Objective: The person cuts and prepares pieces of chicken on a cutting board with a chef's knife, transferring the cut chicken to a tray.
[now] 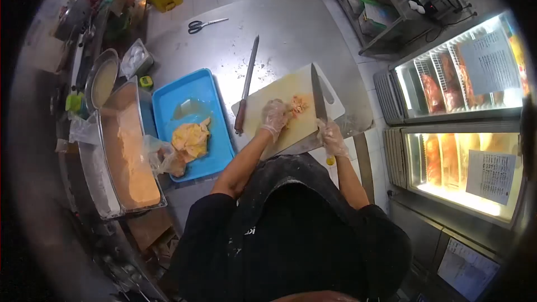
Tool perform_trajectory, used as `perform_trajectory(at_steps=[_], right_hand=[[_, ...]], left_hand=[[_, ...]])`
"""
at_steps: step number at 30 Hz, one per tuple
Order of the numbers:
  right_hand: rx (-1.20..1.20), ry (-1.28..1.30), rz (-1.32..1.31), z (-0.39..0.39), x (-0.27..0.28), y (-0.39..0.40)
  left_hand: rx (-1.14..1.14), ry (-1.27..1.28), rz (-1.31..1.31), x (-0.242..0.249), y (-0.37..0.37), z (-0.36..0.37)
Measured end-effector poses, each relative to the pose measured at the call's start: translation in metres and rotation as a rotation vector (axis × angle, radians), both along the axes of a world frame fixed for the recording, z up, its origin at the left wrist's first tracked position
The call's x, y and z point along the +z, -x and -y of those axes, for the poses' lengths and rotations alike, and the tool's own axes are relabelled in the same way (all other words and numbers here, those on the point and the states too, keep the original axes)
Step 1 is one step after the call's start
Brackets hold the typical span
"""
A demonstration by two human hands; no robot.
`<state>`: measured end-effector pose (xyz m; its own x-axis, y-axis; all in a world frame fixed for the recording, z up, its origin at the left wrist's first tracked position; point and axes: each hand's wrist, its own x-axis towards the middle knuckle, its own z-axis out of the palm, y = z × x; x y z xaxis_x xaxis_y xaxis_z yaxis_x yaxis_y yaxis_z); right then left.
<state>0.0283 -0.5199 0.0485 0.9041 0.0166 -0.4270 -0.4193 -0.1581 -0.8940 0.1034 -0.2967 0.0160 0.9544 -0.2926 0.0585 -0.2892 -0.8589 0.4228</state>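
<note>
My left hand [276,116], in a clear plastic glove, rests on the pale cutting board [302,81] with its fingers curled at small orange-brown chopped meat pieces [300,104]. Wrapped round the handle of a large kitchen knife [318,92] is my gloved right hand [333,137]. The blade points away from me, along the right of the pieces. A honing steel [249,75] with a brown handle leans along the board's left edge. Further left, a blue tray [218,128] holds pale yellowish raw chicken [191,138].
Scissors [207,24] lie toward the far side of the steel table [279,17]. On the left are a metal pan of orange powder [137,173], crumpled clear plastic [156,151] and a round bowl [104,83]. Lit glass-door fridges [461,173] stand at right.
</note>
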Motion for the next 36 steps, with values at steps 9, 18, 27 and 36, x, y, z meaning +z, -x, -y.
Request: perform_trajectory(at_steps=[9,18,27,36], right_hand=[[0.066,0.330,0.256,0.020,-0.080,0.005],[0.040,0.502,0.158,0.020,-0.077,-0.009],[0.033,0.139,-0.008,-0.018,0.041,-0.006],[0.206,0.657,0.170,-0.001,-0.036,0.001]], left_hand=[[-0.173,-0.132,0.103,-0.060,-0.012,0.015],[-0.009,0.065,-0.129,-0.006,0.001,0.007],[-0.140,-0.068,0.188,0.015,-0.012,-0.009],[0.162,0.083,-0.270,-0.006,0.021,-0.022]])
